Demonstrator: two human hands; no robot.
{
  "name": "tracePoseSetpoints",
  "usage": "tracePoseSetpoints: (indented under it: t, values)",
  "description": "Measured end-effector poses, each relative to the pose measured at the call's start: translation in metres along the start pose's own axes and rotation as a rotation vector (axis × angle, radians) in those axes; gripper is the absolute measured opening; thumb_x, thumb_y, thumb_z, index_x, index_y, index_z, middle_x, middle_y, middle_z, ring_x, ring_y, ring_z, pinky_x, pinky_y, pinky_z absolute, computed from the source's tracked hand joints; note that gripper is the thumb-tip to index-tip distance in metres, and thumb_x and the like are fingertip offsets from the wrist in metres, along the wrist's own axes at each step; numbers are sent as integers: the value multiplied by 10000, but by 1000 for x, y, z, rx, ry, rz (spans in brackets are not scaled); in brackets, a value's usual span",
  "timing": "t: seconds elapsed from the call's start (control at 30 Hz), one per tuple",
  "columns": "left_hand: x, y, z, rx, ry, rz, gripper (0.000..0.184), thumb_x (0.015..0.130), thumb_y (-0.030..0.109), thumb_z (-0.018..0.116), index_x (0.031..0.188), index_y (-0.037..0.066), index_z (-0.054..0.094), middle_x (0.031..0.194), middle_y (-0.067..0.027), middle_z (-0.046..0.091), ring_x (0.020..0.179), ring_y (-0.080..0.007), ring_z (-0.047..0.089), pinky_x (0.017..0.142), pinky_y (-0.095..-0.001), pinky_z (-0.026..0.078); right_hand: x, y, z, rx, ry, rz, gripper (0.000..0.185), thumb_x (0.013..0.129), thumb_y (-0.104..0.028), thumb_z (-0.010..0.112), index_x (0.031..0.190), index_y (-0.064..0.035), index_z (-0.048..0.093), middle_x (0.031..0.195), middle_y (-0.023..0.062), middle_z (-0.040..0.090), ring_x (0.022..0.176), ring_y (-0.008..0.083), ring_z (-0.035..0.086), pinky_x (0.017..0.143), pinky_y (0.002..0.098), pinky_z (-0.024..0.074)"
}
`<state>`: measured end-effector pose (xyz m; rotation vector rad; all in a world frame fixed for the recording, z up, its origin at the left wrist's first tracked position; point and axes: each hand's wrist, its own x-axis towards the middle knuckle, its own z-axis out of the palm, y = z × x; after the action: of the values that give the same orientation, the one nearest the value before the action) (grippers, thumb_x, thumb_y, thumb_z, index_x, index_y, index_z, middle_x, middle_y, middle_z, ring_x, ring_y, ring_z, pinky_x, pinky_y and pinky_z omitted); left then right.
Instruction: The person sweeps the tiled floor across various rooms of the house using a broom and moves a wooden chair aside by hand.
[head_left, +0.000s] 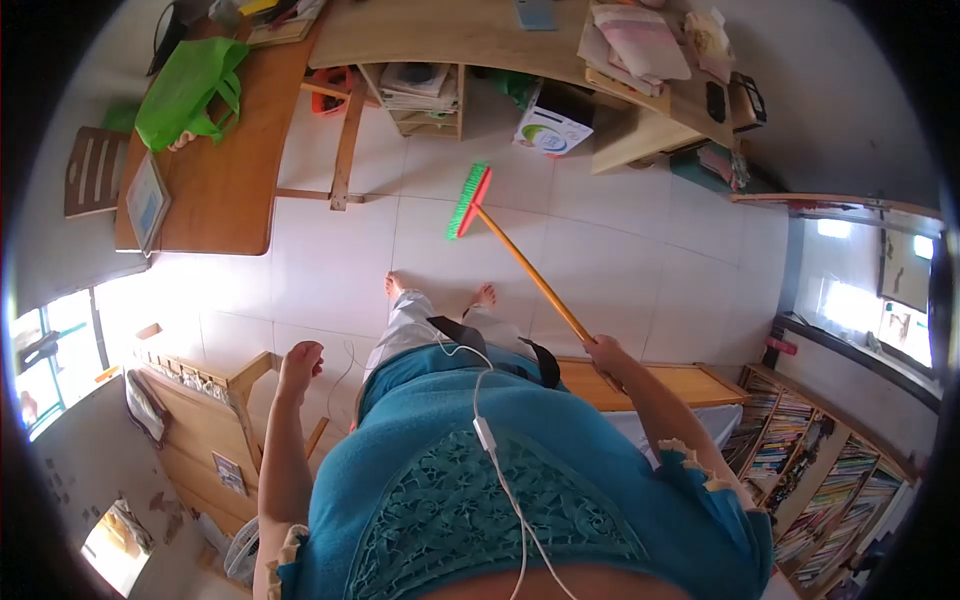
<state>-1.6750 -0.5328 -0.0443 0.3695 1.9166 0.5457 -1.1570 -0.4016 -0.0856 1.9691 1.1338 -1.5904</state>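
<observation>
My right hand (604, 358) is wrapped round the upper part of a broom's yellow-orange handle. The broom (525, 262) slants away to the front left, its red head and green bristles resting on the pale tiled floor (640, 250). The bristles face left, ahead of my bare feet. To the left of my body, my left hand (303, 362) hangs in the air with its fingers curled in. Nothing shows in it, and it touches nothing that I can see.
An orange-brown table (225, 190) with a green bag (190, 90) stands at the front left. Ahead is a wooden desk (440, 38), with a white box (552, 122) beneath it. A wooden bed edge (660, 385) lies close on the right, near bookshelves (825, 470).
</observation>
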Motion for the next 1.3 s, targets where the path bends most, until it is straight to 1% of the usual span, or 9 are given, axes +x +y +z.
tracePoseSetpoints:
  t: [0.2, 0.3, 0.4, 0.5, 0.67, 1.0, 1.17, 1.27, 1.3]
  values:
    - [-4, 14, 18, 52, -16, 44, 160, 787, 195, 505, 822, 46, 550, 637, -7, 498, 532, -74, 442, 501, -204, 384, 0, -41, -40, -210, 259, -198, 336, 822, -322, 411, 1035, -62, 416, 725, 129, 545, 574, 242, 533, 479, 353, 425]
    - [-13, 7, 14, 44, 24, 32, 162, 789, 196, 504, 820, 45, 552, 634, -5, 496, 537, -75, 447, 507, -205, 387, 68, -86, -62, -500, 414, -301, 348, 819, -286, 376, 1106, -90, 390, 902, 174, 558, 872, 349, 514, 732, 444, 405]
    - [-36, -1, 8, 81, 77, 11, 157, 791, 186, 503, 828, 42, 552, 632, -7, 496, 542, -76, 453, 507, -208, 390, 132, -139, -66, -451, 520, -389, 249, 812, -268, 367, 925, -69, 467, 795, 166, 571, 715, 318, 562, 594, 431, 448]
    - [-56, -19, 3, 6, 86, -19, 154, 792, 175, 500, 837, 38, 552, 634, -12, 499, 540, -77, 454, 498, -209, 389, 99, -190, -59, -47, 282, -193, 271, 809, -249, 367, 917, -29, 483, 743, 181, 564, 572, 286, 562, 476, 395, 444]
    - [-58, -45, 0, -29, 93, -44, 164, 793, 174, 500, 831, 22, 550, 630, -20, 498, 533, -78, 450, 490, -208, 384, 135, -141, -38, -30, 252, -172, 293, 829, -314, 346, 796, -55, 481, 511, 85, 464, 347, 196, 438, 308, 341, 357]
    - [-4, -63, -27, -26, -57, 38, 182, 801, 198, 484, 859, 40, 553, 654, -20, 505, 563, -78, 459, 515, -209, 396, 1, -47, 33, -199, 172, 45, 292, 820, -299, 382, 957, -66, 494, 671, 115, 542, 504, 219, 531, 451, 351, 421]
    - [7, -70, -53, -40, -53, 26, 164, 786, 179, 505, 821, 25, 551, 640, -17, 498, 548, -86, 446, 506, -217, 383, -68, -77, 68, -344, 173, -95, 292, 810, -310, 402, 957, -74, 490, 719, 123, 562, 577, 240, 557, 512, 357, 440]
    - [18, -88, -71, -36, -76, 23, 162, 785, 178, 504, 818, 26, 550, 641, -19, 500, 547, -87, 448, 504, -217, 385, -21, -99, 106, -473, 209, -160, 277, 801, -325, 418, 934, -95, 498, 774, 123, 576, 710, 289, 559, 618, 403, 433]
    - [19, -89, -76, -15, -82, 16, 160, 785, 176, 503, 817, 27, 549, 640, -19, 500, 545, -87, 449, 502, -218, 386, -7, -109, 118, -488, 213, -208, 270, 807, -319, 409, 941, -101, 494, 727, 108, 564, 614, 262, 553, 545, 381, 439]
